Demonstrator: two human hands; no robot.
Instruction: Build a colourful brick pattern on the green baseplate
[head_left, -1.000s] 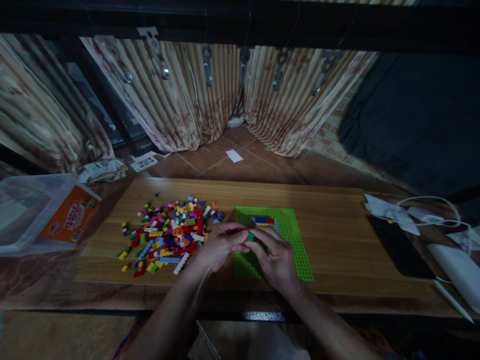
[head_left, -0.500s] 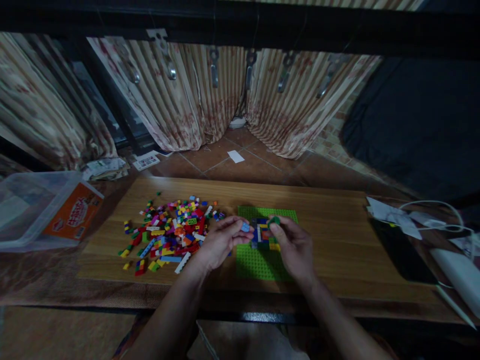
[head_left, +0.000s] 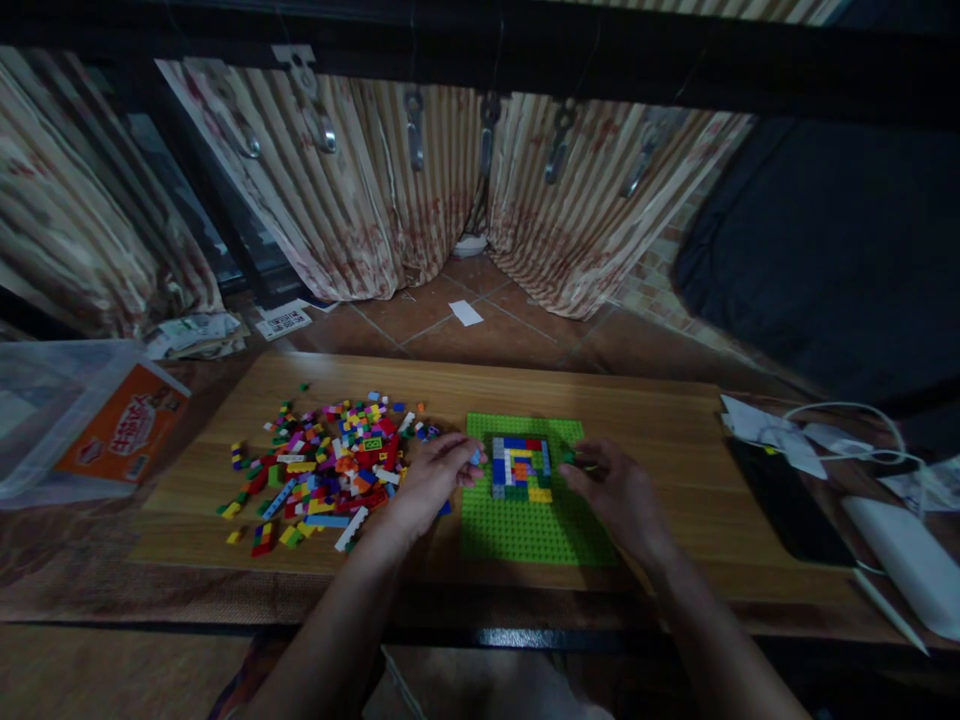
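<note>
1. We see a wooden board (head_left: 660, 420) lying across a low surface, and both of the person's bare hands are over its near middle.
2. A bright green baseplate (head_left: 525, 530) lies flat on the board, a little right of the board's centre and close to its near edge.
3. On the far half of the baseplate sits a small flat patch of bricks (head_left: 519, 468) in blue, red, white, orange, yellow and dark green.
4. The left hand (head_left: 431, 480) rests at the baseplate's left edge, fingers curled inward, pinching a small light blue brick (head_left: 475, 457) between thumb and fingertips just beside the patch.
5. The right hand (head_left: 615, 490) lies at the baseplate's right edge, fingers loosely bent; its fingertips hold a small green brick (head_left: 570, 458) just right of the patch.
6. A loose pile of bricks (head_left: 322, 470) in many colours spreads over the left half of the board, and the left wrist lies against its right fringe.
7. A few stray bricks lie towards the board's near left corner, apart from the pile.
8. Off the board's left end, a clear plastic tub (head_left: 45, 400) lies with an orange printed sheet (head_left: 124, 435) at its side.
9. Off the right end we see a dark phone (head_left: 784, 500), crumpled white paper (head_left: 765, 425), a white cable (head_left: 847, 410) and a white oblong device (head_left: 904, 555).
10. Beyond the far edge, striped curtains (head_left: 375, 200) hang to a tiled floor (head_left: 480, 335).
</note>
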